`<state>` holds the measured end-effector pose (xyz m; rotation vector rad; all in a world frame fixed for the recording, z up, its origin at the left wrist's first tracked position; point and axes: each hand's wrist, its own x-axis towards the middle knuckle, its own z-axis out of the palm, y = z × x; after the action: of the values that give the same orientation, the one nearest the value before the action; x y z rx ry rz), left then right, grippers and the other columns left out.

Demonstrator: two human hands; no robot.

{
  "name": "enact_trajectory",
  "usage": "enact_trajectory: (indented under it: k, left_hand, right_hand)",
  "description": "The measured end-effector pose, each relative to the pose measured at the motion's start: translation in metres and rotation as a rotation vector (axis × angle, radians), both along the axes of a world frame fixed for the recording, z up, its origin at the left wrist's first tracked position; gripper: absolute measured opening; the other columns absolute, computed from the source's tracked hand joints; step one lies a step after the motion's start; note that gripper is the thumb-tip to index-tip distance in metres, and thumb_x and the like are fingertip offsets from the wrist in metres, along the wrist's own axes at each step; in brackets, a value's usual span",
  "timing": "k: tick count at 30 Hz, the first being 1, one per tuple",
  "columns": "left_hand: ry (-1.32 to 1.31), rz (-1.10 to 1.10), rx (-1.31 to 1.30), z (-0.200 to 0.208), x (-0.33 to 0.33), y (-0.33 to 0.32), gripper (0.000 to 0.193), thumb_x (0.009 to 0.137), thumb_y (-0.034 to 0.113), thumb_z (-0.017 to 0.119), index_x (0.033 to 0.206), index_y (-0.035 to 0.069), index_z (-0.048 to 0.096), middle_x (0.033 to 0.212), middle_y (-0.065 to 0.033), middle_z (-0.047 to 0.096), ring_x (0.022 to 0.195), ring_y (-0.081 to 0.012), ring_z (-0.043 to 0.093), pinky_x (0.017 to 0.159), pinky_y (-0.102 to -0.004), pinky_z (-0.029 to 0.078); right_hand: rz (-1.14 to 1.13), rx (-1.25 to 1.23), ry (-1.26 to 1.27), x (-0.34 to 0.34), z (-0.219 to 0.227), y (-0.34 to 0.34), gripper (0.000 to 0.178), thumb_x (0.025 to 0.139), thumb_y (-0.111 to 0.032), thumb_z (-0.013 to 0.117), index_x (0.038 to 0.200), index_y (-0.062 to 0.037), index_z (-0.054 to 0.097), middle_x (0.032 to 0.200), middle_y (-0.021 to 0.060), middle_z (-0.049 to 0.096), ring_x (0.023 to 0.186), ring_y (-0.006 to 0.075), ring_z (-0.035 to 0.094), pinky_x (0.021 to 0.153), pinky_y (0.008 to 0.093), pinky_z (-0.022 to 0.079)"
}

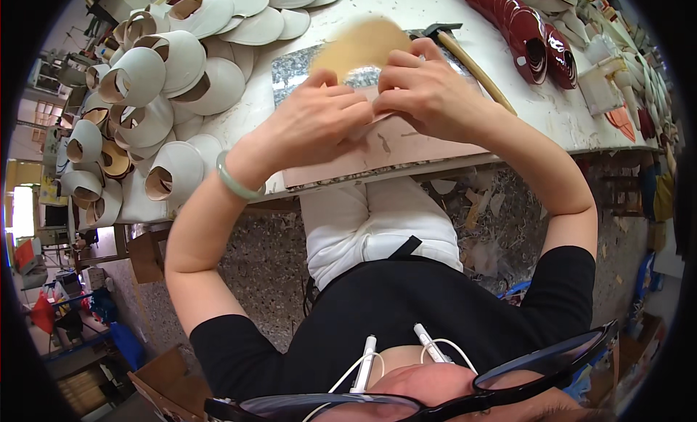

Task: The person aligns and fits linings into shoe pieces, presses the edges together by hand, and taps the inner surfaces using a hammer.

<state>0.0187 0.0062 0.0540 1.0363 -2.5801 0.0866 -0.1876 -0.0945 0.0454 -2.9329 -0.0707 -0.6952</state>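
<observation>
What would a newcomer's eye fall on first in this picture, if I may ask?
Probably the heap of white curved pieces crowding the left side of the table, and the glossy dark red stack at its upper right. In the middle, the left hand and right hand are close together, with a blurred tan piece just beyond them. A wooden-handled hammer lies beside the right hand.

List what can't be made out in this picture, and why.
Tan piece: head view, outline smeared by blur.
Grip of left hand and right hand: head view, fingertips partly hidden behind the hands' own knuckles.
Dark red stack: head view, far end cut off by the upper edge.
</observation>
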Motion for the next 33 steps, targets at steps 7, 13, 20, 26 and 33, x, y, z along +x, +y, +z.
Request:
enact_trajectory:
  k: [7, 13, 20, 26, 33]
  left_hand:
    - [-0.347, 0.183, -0.098, -0.062, -0.026, 0.017, 0.004, 0.073, 0.006, 0.057, 0.073, 0.008, 0.06, 0.069, -0.0043, 0.057, 0.067, -0.0206, 0.058, 0.075, -0.0336, 0.042]
    - [-0.068, 0.536, 0.645, -0.038, -0.016, -0.014, 0.019, 0.077, 0.014, 0.062, 0.092, 0.004, 0.068, 0.079, -0.0171, 0.066, 0.078, -0.0343, 0.064, 0.071, -0.0422, 0.049]
    - [-0.095, 0.541, 0.726, -0.044, -0.012, -0.027, 0.023, 0.078, 0.022, 0.068, 0.088, 0.001, 0.068, 0.076, -0.0191, 0.066, 0.074, -0.036, 0.064, 0.069, -0.0424, 0.05]
    - [-0.288, 0.547, 0.637, -0.04, -0.024, -0.027, 0.019, 0.078, 0.02, 0.067, 0.081, 0.001, 0.067, 0.075, -0.0193, 0.066, 0.077, -0.0366, 0.064, 0.07, -0.0445, 0.051]
    - [-0.417, 0.459, 0.519, -0.032, -0.031, -0.027, 0.02, 0.077, 0.023, 0.07, 0.076, 0.003, 0.067, 0.072, -0.0161, 0.066, 0.073, -0.0343, 0.065, 0.068, -0.0429, 0.052]
  right_hand:
    - [-0.207, -0.19, 0.045, -0.019, -0.086, 0.024, 0.006, 0.071, -0.017, 0.065, 0.074, -0.0124, 0.061, 0.077, 0.0028, 0.06, 0.092, 0.0184, 0.053, 0.084, 0.0345, 0.035]
    - [-0.44, 0.297, 0.28, -0.001, -0.073, 0.008, 0.024, 0.081, -0.033, 0.066, 0.082, -0.0093, 0.064, 0.076, 0.008, 0.065, 0.08, 0.0241, 0.061, 0.085, 0.0377, 0.038]
    - [-0.438, 0.383, 0.461, 0.015, -0.059, -0.003, 0.029, 0.076, -0.038, 0.072, 0.073, -0.0099, 0.068, 0.065, 0.0089, 0.065, 0.07, 0.0271, 0.064, 0.085, 0.0386, 0.041]
    - [-0.447, 0.331, 0.49, 0.024, -0.056, 0.0, 0.028, 0.07, -0.037, 0.074, 0.074, -0.0088, 0.07, 0.068, 0.0111, 0.066, 0.07, 0.029, 0.064, 0.085, 0.0432, 0.041]
    - [-0.372, 0.187, 0.256, 0.01, -0.07, 0.006, 0.033, 0.082, -0.031, 0.064, 0.093, -0.0027, 0.052, 0.091, 0.0155, 0.062, 0.101, 0.0338, 0.05, 0.084, 0.0497, 0.035]
